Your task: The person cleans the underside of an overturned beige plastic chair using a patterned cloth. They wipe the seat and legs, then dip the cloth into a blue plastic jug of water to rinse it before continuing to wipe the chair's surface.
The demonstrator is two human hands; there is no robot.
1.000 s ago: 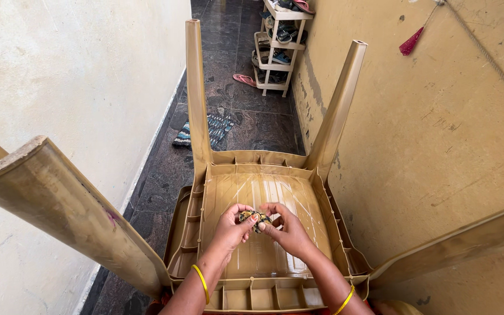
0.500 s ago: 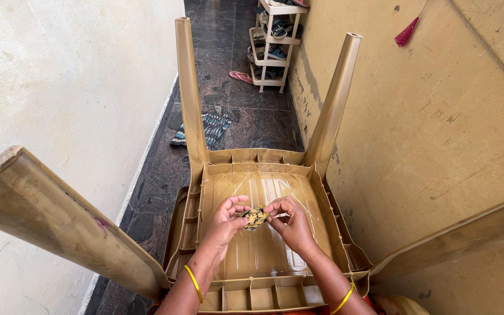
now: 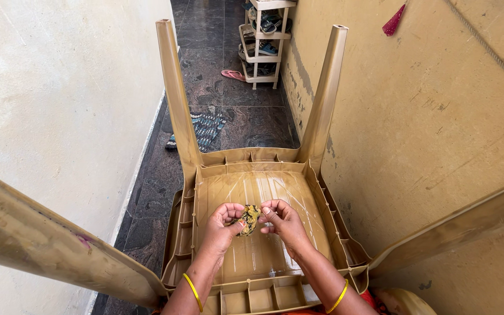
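A tan plastic chair (image 3: 263,245) lies upside down in front of me, its legs pointing up and away. Over the ribbed underside of its seat, my left hand (image 3: 221,224) and my right hand (image 3: 284,221) hold between their fingertips a small crumpled piece of yellow and dark patterned cloth (image 3: 250,217). Both wrists wear a yellow bangle. The two far legs (image 3: 176,93) rise toward the corridor; the two near legs (image 3: 42,245) reach past the frame edges on either side.
A narrow corridor with a dark stone floor (image 3: 228,116) runs between a cream wall on the left and a tan wall on the right. A striped mat (image 3: 202,129) lies beyond the chair, then a white shoe rack (image 3: 261,41) and a pink slipper (image 3: 233,74).
My head has tipped down a little, so the chair and hands sit lower in view. My fingers have shifted on the cloth, which now hangs more upright between them.
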